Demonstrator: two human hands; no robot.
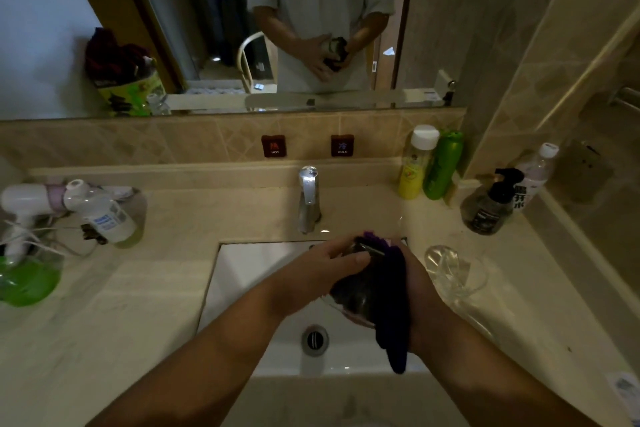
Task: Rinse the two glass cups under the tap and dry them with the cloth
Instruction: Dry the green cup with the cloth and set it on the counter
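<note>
One glass cup [356, 291] is held over the white sink [242, 274], the left hand [325, 270] curled round it, the right hand [415, 284] gripping the purple cloth [391, 315] against it. The second glass cup [453, 270] lies on the table [138, 305], right of the sink edge, near four bottles by the wall.

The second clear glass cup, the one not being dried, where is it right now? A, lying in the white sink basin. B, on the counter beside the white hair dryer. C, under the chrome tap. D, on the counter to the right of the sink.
D: the second clear glass cup sits on the beige counter right of the white sink, apart from both hands.
</note>
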